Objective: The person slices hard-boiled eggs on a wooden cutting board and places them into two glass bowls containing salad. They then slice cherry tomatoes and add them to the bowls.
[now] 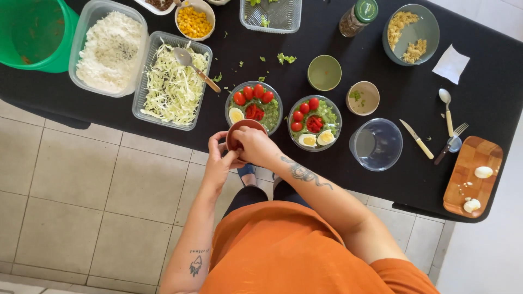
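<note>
- Right now both hands meet at the near edge of the black table [381, 185], around a small reddish-brown bowl [239, 130].
- Left hand [220, 163]: fingers curled around the bowl's left side, holding it from below.
- Right hand [256, 146]: fingers bent over the bowl's right rim; they cover its inside, so I cannot tell what it contains, or whether they pinch anything.
- The bowl is held just in front of a clear salad bowl [254, 106] with cherry tomatoes, red pepper pieces, greens and 1 egg half.
- Beside it, to the right, a second salad bowl [314, 122] carries the same filling with 2 egg halves.
- To the left lies a tray of shredded cabbage [171, 81] with a spoon [195, 68] resting in it, next to a tub of white rice [111, 51].
- An empty clear bowl [377, 144] stands right of the salads.
</note>
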